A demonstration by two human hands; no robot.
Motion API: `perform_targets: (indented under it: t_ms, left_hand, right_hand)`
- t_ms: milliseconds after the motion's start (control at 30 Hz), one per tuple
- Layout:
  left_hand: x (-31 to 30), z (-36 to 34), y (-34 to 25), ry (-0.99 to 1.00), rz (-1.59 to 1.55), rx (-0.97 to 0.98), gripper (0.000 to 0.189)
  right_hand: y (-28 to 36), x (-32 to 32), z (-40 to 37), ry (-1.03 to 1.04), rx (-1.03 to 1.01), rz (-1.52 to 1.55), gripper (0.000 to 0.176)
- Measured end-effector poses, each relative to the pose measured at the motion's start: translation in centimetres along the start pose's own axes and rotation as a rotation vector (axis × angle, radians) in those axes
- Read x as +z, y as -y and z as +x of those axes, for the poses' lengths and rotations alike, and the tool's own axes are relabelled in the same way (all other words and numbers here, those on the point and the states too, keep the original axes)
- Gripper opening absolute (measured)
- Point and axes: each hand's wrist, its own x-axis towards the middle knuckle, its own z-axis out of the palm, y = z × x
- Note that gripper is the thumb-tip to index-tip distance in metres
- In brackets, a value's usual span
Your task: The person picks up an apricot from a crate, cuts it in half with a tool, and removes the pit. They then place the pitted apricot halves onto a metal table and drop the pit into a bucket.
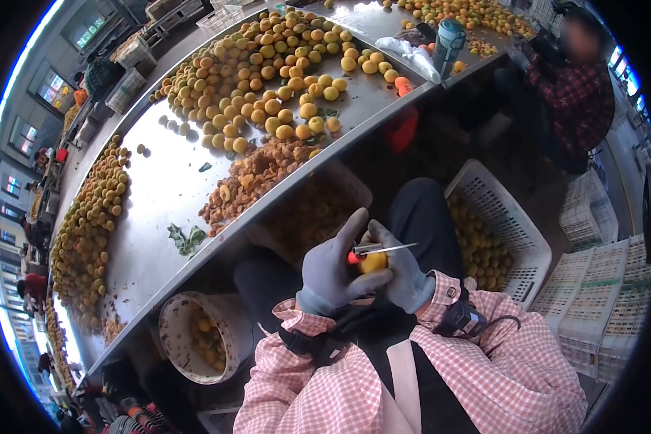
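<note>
My hands wear grey gloves and meet above my lap. My left hand (331,269) is closed around the red handle of a small knife (392,249), whose narrow blade points right. Just below the blade sits a round yellow-orange fruit (373,262), like an apricot or small peach, between both hands. My right hand (403,271) is closed against the fruit from the other side, its fingertips partly hidden. The left fingers also touch the fruit from below.
A metal table (170,170) bears heaps of fruit (260,65) and a brown pile of scraps (260,173). Near my legs stand a stained white bucket (173,340) and a white crate (532,249), both holding fruit. A person (575,94) sits at right; a bottle (448,45) stands on the table.
</note>
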Motion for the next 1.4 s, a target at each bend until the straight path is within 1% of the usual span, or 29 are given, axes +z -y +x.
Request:
perform_targets:
  t_ms: [33,100,133,200,233,267,300,333,367,433,467,533,567,667,700,733,800,833,867,933,1000,1067,1100,1167,1200,1267,1300,1333,1400]
  left_hand:
    - [0.0,-0.1,0.0,0.000,-0.001,0.000,0.085]
    - [0.1,-0.4,0.0,-0.005,0.074,0.040,0.075]
    - [0.2,-0.5,0.0,-0.006,0.075,0.040,0.075]
    - [0.7,-0.6,-0.3,-0.014,-0.250,-0.094,0.066]
    - [1.3,-0.6,-0.6,-0.015,-0.251,-0.093,0.066]
    - [2.1,-0.8,-0.9,-0.072,-0.478,-0.147,0.063]
    - [2.4,-0.9,-1.2,-0.129,-0.703,-0.201,0.059]
    - [2.3,-0.9,-1.5,-0.128,-0.702,-0.200,0.059]
    - [2.1,-0.8,-2.0,-0.131,-0.754,-0.221,0.060]
    - [2.5,-1.0,-2.0,-0.154,-0.868,-0.251,0.063]
    - [2.6,-1.0,-2.1,-0.155,-0.868,-0.251,0.063]
    - [2.7,-1.1,-2.5,-0.244,-0.951,-0.337,0.066]
    - [2.8,-1.1,-2.7,-0.278,-0.991,-0.336,0.068]
    - [3.3,-0.9,-2.5,-0.383,-1.039,-0.373,0.066]
    - [3.5,-0.9,-1.9,-0.385,-1.106,-0.368,0.060]
    - [3.6,-0.9,-1.2,-0.387,-1.102,-0.362,0.060]
    - [3.6,-0.6,-0.2,-0.397,-0.988,-0.456,0.049]
    - [3.2,-0.8,0.1,-0.341,-0.827,-0.468,0.047]
    - [2.8,-0.8,0.3,-0.336,-0.830,-0.463,0.047]
    - [2.3,-1.0,0.4,-0.160,-0.604,-0.330,0.048]
    - [2.4,-0.8,0.1,-0.137,-0.574,-0.249,0.049]
    - [2.7,-0.4,-0.1,-0.121,-0.676,-0.195,0.053]
    - [3.0,-0.3,-0.6,-0.115,-0.678,-0.190,0.053]
    - [3.3,-0.1,-2.1,-0.205,-1.009,-0.267,0.067]
    - [3.2,0.0,-2.4,-0.203,-1.010,-0.269,0.067]
    - [3.1,0.1,-2.8,-0.259,-1.045,-0.362,0.075]
    - [3.0,0.1,-3.0,-0.284,-1.074,-0.361,0.072]
    - [3.0,0.1,-3.0,-0.286,-1.073,-0.361,0.072]
    - [3.3,0.1,-2.8,-0.364,-1.180,-0.340,0.069]
  right_hand:
    - [-0.5,-0.4,0.2,-0.001,0.000,0.000,0.030]
    - [-1.6,-0.6,0.6,-0.060,-0.568,-0.737,0.028]
    - [-1.8,0.6,0.2,-0.059,-0.568,-0.737,0.028]
    - [-2.0,3.2,-1.0,-0.246,-0.794,-0.444,0.027]
    - [-1.2,2.7,-1.2,-0.113,-0.759,-0.478,0.028]
    - [-0.6,3.1,-1.4,-0.113,-0.758,-0.480,0.028]
    - [0.1,3.6,-1.6,-0.013,-0.746,-0.389,0.026]
    - [0.8,4.0,-1.4,0.087,-0.732,-0.297,0.029]
    - [1.5,4.2,-0.8,0.086,-0.733,-0.296,0.029]
    - [2.7,4.4,0.0,0.067,-1.875,-1.290,0.044]
    - [2.2,3.3,0.4,0.068,-1.875,-1.290,0.044]
    - [1.1,0.8,1.4,0.129,-1.496,-1.314,0.059]
    - [1.4,0.6,1.4,0.247,-1.454,-1.210,0.059]
    - [2.0,1.2,2.3,0.336,-1.472,-1.209,0.057]
    - [1.8,1.4,2.6,0.340,-1.362,-1.093,0.039]
    - [1.3,1.5,2.9,0.345,-1.366,-1.091,0.039]
    - [0.2,1.9,3.3,0.100,-0.624,-0.472,0.027]
    - [0.3,2.0,3.0,0.161,-0.532,-0.399,0.030]
    - [0.4,2.1,2.4,0.158,-0.539,-0.401,0.030]
    - [0.8,3.8,0.0,-0.041,-0.195,-0.066,0.027]
    - [0.3,3.0,-0.6,-0.087,-0.225,-0.076,0.028]
    - [0.3,2.8,-0.9,-0.175,-1.054,-1.078,0.025]
    - [0.4,2.8,-0.9,-0.181,-1.060,-1.077,0.025]
    - [0.8,2.9,-0.5,-0.274,-1.494,-1.319,0.022]
    - [1.3,3.1,-0.4,-0.276,-1.493,-1.319,0.022]
    - [2.5,3.8,-0.2,0.033,-1.547,-1.160,0.020]
    - [2.9,3.6,0.3,0.147,-1.468,-1.145,0.027]
    - [3.2,3.7,0.7,0.149,-1.467,-1.143,0.027]
    - [3.8,4.0,1.5,0.257,-1.818,-1.263,0.034]
